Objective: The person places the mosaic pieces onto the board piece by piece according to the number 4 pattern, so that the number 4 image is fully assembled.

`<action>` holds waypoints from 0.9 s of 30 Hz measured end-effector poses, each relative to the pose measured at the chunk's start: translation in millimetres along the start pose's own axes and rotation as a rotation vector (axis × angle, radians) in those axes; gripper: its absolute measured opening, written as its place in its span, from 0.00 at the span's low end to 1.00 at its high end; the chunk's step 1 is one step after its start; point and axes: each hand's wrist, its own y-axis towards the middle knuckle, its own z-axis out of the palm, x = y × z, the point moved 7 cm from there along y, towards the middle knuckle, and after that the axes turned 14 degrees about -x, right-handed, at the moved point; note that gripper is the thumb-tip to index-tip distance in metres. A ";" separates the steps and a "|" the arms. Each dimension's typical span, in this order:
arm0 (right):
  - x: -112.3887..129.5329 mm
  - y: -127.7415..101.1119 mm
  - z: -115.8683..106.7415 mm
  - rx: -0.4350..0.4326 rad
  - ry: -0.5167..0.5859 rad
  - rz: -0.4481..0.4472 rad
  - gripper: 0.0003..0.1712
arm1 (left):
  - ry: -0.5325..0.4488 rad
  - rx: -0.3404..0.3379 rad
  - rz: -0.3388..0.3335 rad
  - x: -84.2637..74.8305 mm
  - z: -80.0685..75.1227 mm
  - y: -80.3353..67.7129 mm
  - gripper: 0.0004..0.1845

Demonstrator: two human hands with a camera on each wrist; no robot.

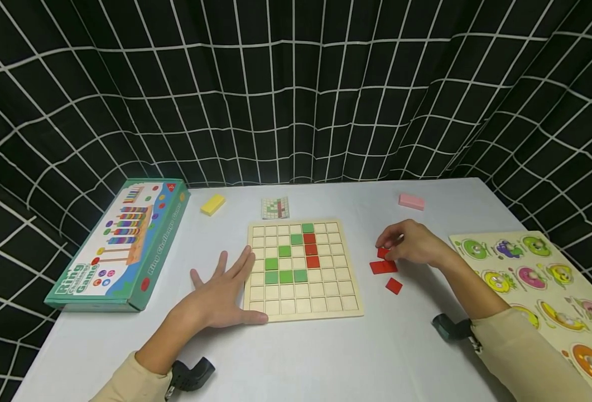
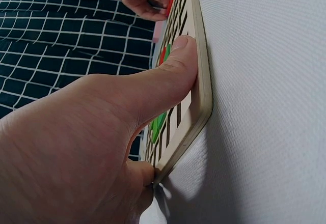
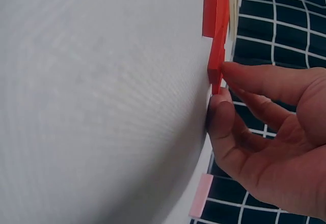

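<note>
- Head view shows me a white, finely textured table [image 1: 326, 357] backed by a black cloth with a white grid.
- On it I see a flat, pale wooden grid board [image 1: 303, 271], square, with rows of shallow square cells.
- I judge the filling about one-sixth done: six green tiles [image 1: 285, 276] and three red tiles [image 1: 310, 249] sit in cells; most cells are bare.
- My left hand [image 1: 222, 296] lies flat, fingers spread and holding nothing, thumb pressed along the board's near-left edge.
- My right hand [image 1: 413, 245] is to the board's right, thumb and fingertips pinching a thin, flat red tile [image 3: 218, 56] at its edge, still touching the table.
- Two more loose red tiles [image 1: 388, 276] lie just beside that hand.
- Around the edges: a glossy green cardboard game box [image 1: 120, 245], a cartoon peg puzzle [image 1: 542, 285], a yellow block [image 1: 212, 204], a pink block [image 1: 411, 201] and a small pattern card [image 1: 275, 207].
</note>
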 end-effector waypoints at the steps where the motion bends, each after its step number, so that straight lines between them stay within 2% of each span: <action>1: 0.1 0.2 -0.1 0.001 0.002 -0.001 0.13 | 0.003 0.001 0.000 0.0 0.1 0.0 0.71; 27: 2.7 7.5 -0.7 -0.025 -0.015 -0.026 0.18 | 0.009 0.009 -0.014 0.5 2.0 0.0 0.71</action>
